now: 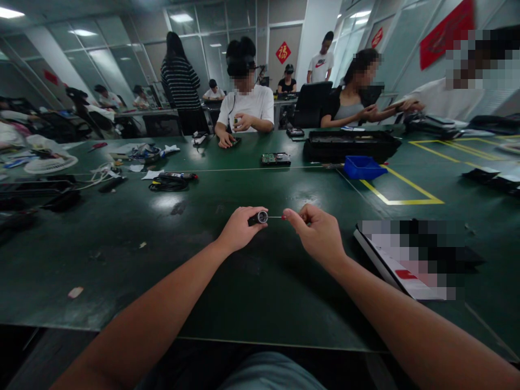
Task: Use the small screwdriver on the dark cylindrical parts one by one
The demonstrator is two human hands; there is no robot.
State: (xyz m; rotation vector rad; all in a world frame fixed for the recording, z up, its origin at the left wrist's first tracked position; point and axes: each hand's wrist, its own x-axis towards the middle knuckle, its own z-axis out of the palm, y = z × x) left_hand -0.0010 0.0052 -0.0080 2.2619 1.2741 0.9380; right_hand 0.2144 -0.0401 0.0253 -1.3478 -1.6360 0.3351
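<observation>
My left hand (239,227) is closed around a short black cylinder that looks like a small flashlight (262,217), its round, silver-rimmed end facing me. From the right, my right hand (319,230) grips a thin screwdriver (275,217) with a bit of red at its handle. The metal shaft runs level toward the flashlight's side and seems to meet it; whether the tip is touching or inside cannot be made out. Most of the handle is hidden in my right fingers. Both hands are raised over the green table (260,303).
To the right lies a blurred white booklet or box (385,265). Farther off are a blue bin (363,167), a long black tray (351,145), a circuit-board device (275,158) and a coiled black cable (170,182). A person in white (246,105) works across the table.
</observation>
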